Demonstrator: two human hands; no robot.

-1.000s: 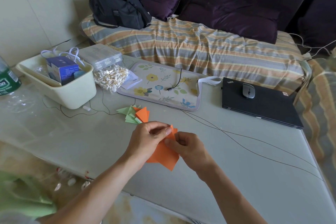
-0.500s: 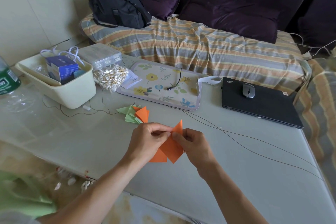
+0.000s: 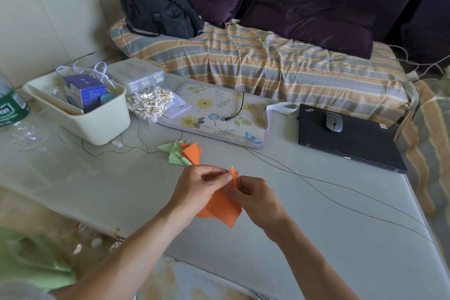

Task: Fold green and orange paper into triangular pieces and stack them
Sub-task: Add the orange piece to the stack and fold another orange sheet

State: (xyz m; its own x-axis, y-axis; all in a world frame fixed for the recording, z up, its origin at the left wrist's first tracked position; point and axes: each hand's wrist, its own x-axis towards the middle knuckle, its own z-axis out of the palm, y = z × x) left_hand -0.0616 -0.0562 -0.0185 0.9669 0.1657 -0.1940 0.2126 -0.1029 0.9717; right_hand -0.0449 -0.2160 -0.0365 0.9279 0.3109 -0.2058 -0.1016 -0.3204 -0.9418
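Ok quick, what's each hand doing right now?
Left hand: fingers pinch the top of the orange paper sheet.
Right hand: fingers pinch the same sheet.

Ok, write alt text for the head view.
Two hands, left hand and right hand, pinch an orange paper above a pale table. Behind them lies a pile of folded green and orange triangles; further right, a closed black laptop carrying a mouse.

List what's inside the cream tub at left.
In the cream tub: a blue box, a light-blue cap, white cord loops, crinkled clear plastic. Its walls and the box hide anything lower down.
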